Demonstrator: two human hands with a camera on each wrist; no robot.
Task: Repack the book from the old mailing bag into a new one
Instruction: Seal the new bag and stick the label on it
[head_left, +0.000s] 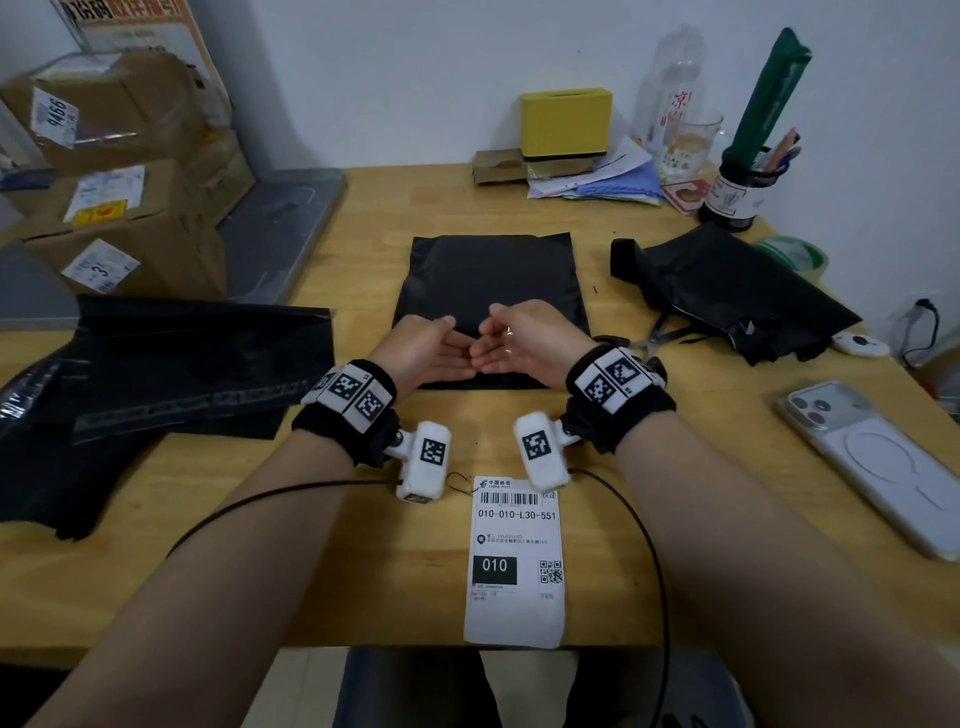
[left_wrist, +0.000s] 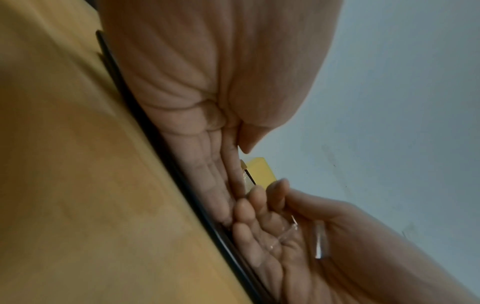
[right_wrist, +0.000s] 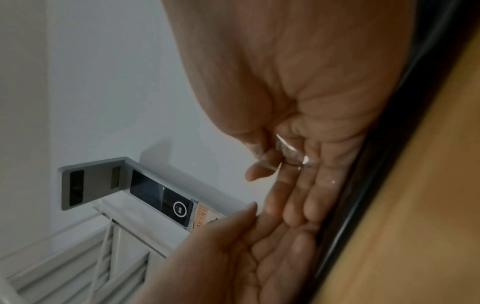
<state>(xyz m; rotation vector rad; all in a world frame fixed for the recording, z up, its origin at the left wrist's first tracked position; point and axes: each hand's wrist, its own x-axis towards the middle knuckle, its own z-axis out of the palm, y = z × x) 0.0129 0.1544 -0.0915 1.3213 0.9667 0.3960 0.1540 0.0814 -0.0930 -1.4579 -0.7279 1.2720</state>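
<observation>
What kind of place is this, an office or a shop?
Probably a small parcel packing corner in a home or office. Labelled cardboard boxes are stacked at the left, black mailing bags lie on the wooden desk, and a printed shipping label sits at its near edge.

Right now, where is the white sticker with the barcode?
In the head view, the shipping label lies on the table's near edge, between the forearms, below the left hand and right hand.
</observation>
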